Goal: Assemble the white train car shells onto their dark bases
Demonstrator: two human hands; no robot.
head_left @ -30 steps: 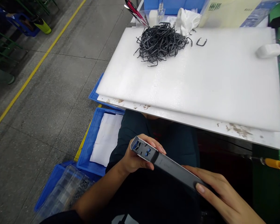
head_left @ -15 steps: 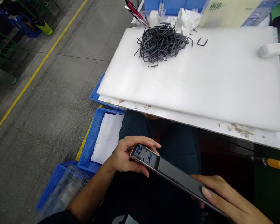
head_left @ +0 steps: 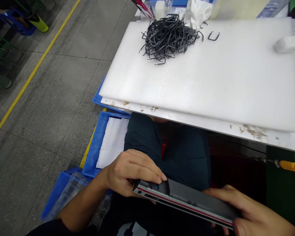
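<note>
A long, narrow dark grey casing is held above my lap, its silver side edge with a red stripe facing me. My left hand is closed around its left end, fingertips pressing on the top face near a recess. Little blue parts show beside those fingers, the rest of the recess being covered. On the right end, my right hand grips with the thumb on the near side and fingers partly hidden underneath. A tangled heap of thin black bent strips lies on the white foam sheet.
One loose black strip and a white block rest on the foam. Crumpled white tissue stands behind the heap. Blue crates, one holding white sheets, sit left of my legs. An orange-handled tool is at right.
The casing has rolled so its red-striped side shows, and sits slightly lower. My left fingers have moved from around the end onto its top face. My right thumb has shifted to the near side.
</note>
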